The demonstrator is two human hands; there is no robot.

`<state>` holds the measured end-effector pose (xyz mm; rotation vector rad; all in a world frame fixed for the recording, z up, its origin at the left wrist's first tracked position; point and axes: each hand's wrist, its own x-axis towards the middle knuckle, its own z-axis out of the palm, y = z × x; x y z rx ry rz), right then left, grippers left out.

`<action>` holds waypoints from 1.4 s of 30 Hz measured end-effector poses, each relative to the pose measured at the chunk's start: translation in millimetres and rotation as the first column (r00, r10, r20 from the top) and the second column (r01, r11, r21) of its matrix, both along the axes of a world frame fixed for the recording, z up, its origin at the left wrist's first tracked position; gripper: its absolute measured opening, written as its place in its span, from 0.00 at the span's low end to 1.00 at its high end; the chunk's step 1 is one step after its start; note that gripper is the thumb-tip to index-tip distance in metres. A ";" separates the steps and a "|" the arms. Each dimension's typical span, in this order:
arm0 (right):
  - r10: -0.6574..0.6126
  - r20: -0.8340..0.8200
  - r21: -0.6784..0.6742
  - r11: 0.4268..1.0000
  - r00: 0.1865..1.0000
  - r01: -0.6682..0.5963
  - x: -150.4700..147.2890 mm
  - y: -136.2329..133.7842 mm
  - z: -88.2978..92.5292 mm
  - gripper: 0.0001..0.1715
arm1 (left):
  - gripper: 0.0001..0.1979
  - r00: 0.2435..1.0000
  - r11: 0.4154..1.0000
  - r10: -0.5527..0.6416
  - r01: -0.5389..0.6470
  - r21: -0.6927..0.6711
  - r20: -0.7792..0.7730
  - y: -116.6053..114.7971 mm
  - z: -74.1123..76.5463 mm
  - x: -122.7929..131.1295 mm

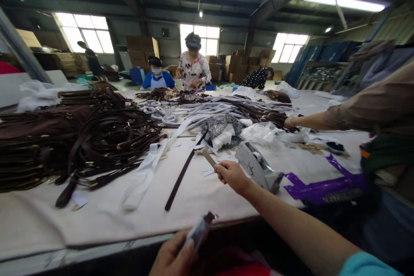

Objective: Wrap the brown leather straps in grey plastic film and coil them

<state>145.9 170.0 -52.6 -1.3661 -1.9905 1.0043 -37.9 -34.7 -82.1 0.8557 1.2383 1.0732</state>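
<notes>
Clearly, our right arm reaches forward and leftward over the table point(106, 220), and the right hand point(233, 174) pinches a strip point(208, 158) between thumb and curled fingers. The strip is flat, narrow and dull tan-grey, slanting away from our grip above the pale cloth surface. Our left hand point(176, 252) sits low at the near edge, thumb on top, wrapped around a bundle point(201, 227); its covering looks pale and smooth, its tip dark with a glint of metal. Between our hands and the brown heap point(110, 133) of looped, leathery straps with shiny buckles lies a slim dark strap point(181, 179). Just beyond our right hand stand a hard grey dispenser point(254, 164) and speckled, crumpled fabric point(218, 126); glossy purple plastic point(328, 185) lies farther right.
</notes>
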 end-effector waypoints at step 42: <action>0.125 0.697 0.210 0.906 0.706 -0.368 57.3 -2.1 -44.3 0.19 | 0.18 0.922 0.937 0.345 -0.328 -0.120 0.174 1.7 0.6 24.7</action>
